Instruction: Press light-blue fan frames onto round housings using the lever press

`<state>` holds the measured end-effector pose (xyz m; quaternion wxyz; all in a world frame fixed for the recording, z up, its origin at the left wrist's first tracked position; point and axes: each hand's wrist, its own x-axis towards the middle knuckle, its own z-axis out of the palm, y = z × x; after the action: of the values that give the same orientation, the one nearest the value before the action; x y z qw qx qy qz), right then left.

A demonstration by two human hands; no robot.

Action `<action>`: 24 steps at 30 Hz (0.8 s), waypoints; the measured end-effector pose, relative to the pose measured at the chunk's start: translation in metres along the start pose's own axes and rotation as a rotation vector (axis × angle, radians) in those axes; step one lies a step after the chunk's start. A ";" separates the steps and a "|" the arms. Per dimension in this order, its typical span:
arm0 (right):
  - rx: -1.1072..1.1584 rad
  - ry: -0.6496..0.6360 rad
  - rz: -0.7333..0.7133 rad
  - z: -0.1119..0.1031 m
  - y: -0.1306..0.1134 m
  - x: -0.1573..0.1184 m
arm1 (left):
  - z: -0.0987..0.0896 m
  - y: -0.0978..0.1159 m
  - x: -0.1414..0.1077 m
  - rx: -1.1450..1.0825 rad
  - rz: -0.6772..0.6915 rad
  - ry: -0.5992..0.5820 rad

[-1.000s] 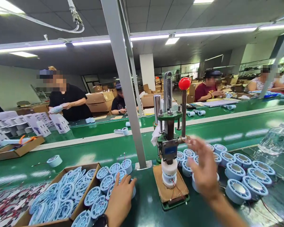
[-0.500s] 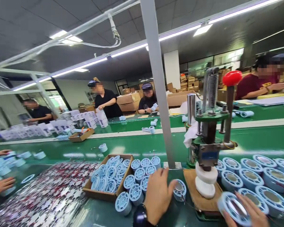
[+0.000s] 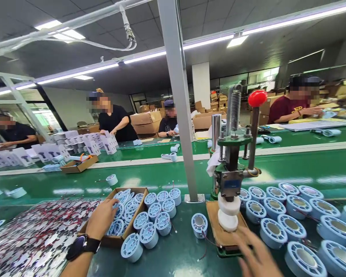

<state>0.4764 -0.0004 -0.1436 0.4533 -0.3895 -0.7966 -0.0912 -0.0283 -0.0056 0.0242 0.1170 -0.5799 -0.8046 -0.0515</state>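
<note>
My left hand (image 3: pixel 101 218), with a dark watch (image 3: pixel 77 246) on its wrist, reaches over a cardboard box (image 3: pixel 113 241) of light blue plastic rings (image 3: pixel 129 209). Thumb and forefinger close together at a ring's edge; the other fingers are partly hidden. My right hand (image 3: pixel 256 252), smeared by motion, holds nothing and has its fingers spread near the front of the hand press's base (image 3: pixel 226 246). Beside the press's white round pads (image 3: pixel 228 213) stands a round blue housing (image 3: pixel 199 226) with a metal disc and thin wires.
Several blue housings (image 3: pixel 148 235) stand right of the box. More, with metal discs (image 3: pixel 273 233), crowd the right side. Metal discs with red wires (image 3: pixel 43 234) cover the left. A grey post (image 3: pixel 177 96) and the red-knobbed lever (image 3: pixel 257 99) rise ahead. Co-workers (image 3: pixel 113 119) work across the green belt.
My left hand has gone left from beside the single housing to the box of rings. My right hand has let go of a disc-fitted housing on the right and moved left. The view has shifted.
</note>
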 end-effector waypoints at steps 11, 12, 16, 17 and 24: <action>0.100 -0.025 -0.076 0.071 -0.084 0.028 | -0.021 0.010 -0.014 -0.093 -0.103 0.206; 0.149 -0.024 -0.058 0.064 -0.077 0.015 | -0.019 0.029 -0.025 -0.173 -0.070 0.207; 0.331 -0.046 -0.026 0.033 -0.052 -0.011 | 0.003 0.143 -0.084 -0.518 0.458 -0.186; 0.357 -0.064 -0.020 0.026 -0.048 -0.011 | 0.010 0.173 -0.097 -0.559 0.623 -0.308; 0.327 -0.152 0.100 0.002 -0.037 -0.020 | 0.044 0.242 -0.119 -0.576 0.549 -0.319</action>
<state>0.4547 -0.0358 -0.1524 0.4531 -0.3557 -0.8123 0.0918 0.2305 -0.0277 -0.0603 -0.1661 -0.7823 -0.5811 -0.1505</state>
